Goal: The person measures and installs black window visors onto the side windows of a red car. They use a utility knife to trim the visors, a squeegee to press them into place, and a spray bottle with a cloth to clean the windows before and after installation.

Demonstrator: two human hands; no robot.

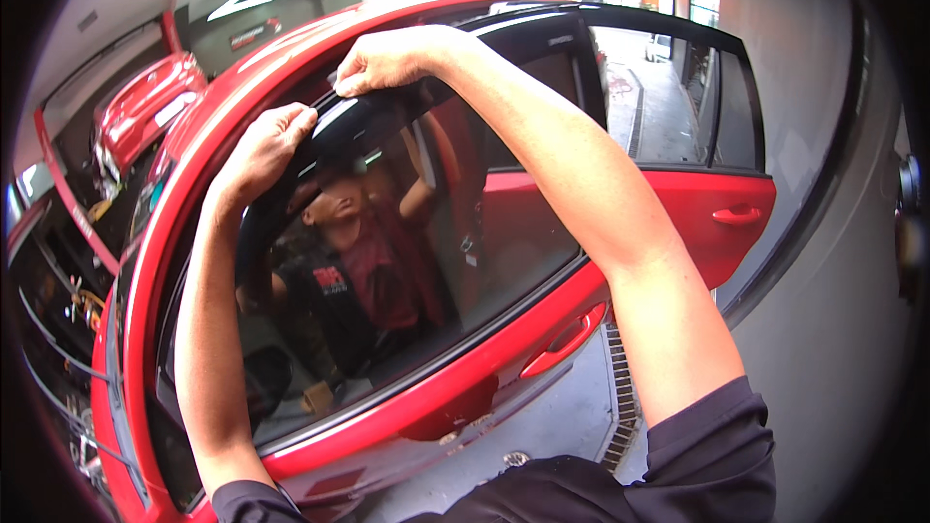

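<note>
A red car's front door [465, 378] stands before me, its dark window [504, 261] reflecting a person in dark clothes. Both my arms reach up to the black upper frame [334, 121] of that window. My left hand [269, 147] is closed, fingertips pinched at the frame's edge. Farther right and higher, my right hand [387, 60] is closed too, with its thumb and fingers pressed together at the same edge. A small dark bit shows at the right fingertips, but what either hand pinches is too small to name.
Another red door [678, 218] with a dark-framed window extends at the right, beside a grey wall [833, 368]. The car's red roof [262, 63] curves behind my hands. A second red car [150, 107] is at the far left. A drain grate [620, 397] runs along the grey floor.
</note>
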